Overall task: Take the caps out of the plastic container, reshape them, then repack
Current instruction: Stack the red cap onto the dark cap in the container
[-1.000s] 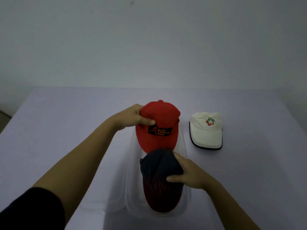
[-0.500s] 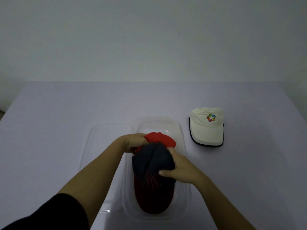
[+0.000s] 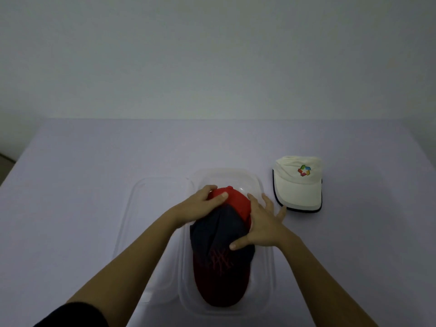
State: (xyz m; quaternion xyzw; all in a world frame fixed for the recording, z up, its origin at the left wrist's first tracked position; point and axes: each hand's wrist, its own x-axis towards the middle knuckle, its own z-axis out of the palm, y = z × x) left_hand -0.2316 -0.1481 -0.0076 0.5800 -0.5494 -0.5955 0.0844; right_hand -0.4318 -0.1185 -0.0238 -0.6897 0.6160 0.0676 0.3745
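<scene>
A clear plastic container [image 3: 269, 267] stands in the middle of the table. Inside it lies a dark navy cap with a dark red brim [image 3: 219, 256], and a bright red cap [image 3: 237, 200] is tucked under its far end. My left hand [image 3: 200, 207] grips the red cap's left side, thumb on top. My right hand [image 3: 262, 224] lies flat across the right edge of both caps, fingers spread, thumb on the dark cap. A white cap with a coloured logo [image 3: 298, 182] rests on the table to the right of the container.
The container's clear lid [image 3: 151, 208] lies flat on the table, touching the container's left side. A lilac cloth covers the table [image 3: 82, 185], and a plain wall rises behind its far edge.
My left hand brought the red cap down from above the container's far end into the container, under the dark cap. My right hand slid from the dark cap's crown toward its right edge and spread.
</scene>
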